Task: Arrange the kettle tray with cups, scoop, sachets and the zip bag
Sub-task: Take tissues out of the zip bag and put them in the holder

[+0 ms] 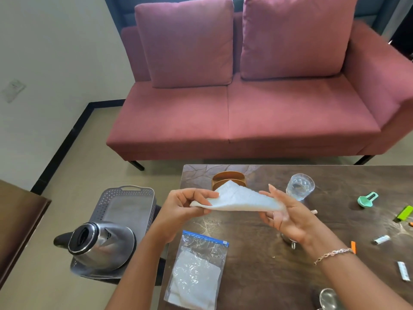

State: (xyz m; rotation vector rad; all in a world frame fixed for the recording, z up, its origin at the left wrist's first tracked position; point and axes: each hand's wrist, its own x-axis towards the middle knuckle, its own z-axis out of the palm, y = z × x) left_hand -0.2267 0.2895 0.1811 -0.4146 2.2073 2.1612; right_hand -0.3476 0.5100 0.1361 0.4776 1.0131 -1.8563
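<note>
I hold a white paper napkin (237,199) in the air over the dark table (257,260). My left hand (190,203) pinches its left edge. My right hand (283,214) supports its right end with straight, spread fingers. Below lies a clear zip bag (196,269) with white napkins inside. A grey perforated tray (127,204) stands left of the table with a steel kettle (98,243) on its near end. A clear glass (299,186), a green scoop (366,199) and several sachets (381,239) lie on the table to the right.
A brown napkin holder (228,177) stands behind the napkin. A metal cup (327,298) shows at the bottom right edge, another is partly hidden under my right hand. A pink sofa (245,97) fills the far side. A dark cabinet (20,220) is at left.
</note>
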